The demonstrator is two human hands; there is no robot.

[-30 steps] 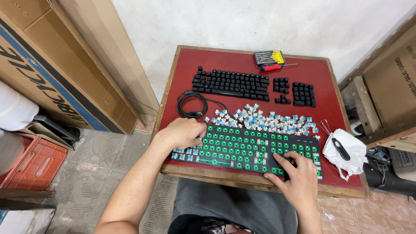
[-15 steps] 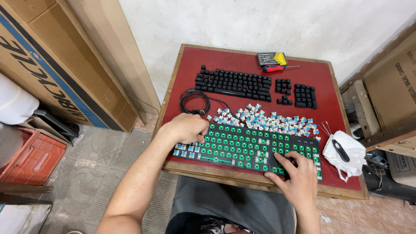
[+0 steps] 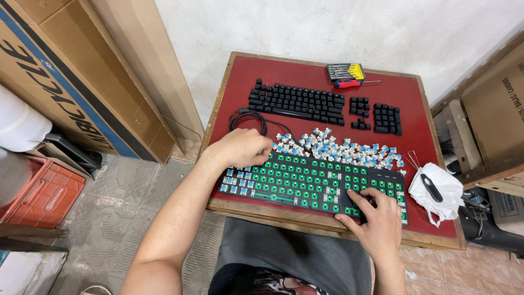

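A stripped keyboard (image 3: 305, 180) with a green board and a few blue switches lies at the near edge of a red table (image 3: 415, 104). My left hand (image 3: 240, 148) rests curled over the keyboard's upper left corner; whether it pinches a switch is hidden. My right hand (image 3: 375, 218) presses its fingers on the keyboard's lower right part, near the black end. A heap of loose blue switches (image 3: 341, 148) lies just behind the keyboard. Rows of black keycaps (image 3: 297, 102) are laid out farther back.
A coiled black cable (image 3: 248, 118) lies by my left hand. A screwdriver (image 3: 355, 83) and a yellow bit case (image 3: 345, 71) sit at the back. A white cloth with a black tool (image 3: 436, 188) lies at the right. Cardboard boxes (image 3: 71, 82) stand left; a red crate (image 3: 46, 194) sits on the floor.
The view has shifted slightly; both hands stay on the keyboard in nearly the same places, with the right fingers moving a little over the lower right keys.
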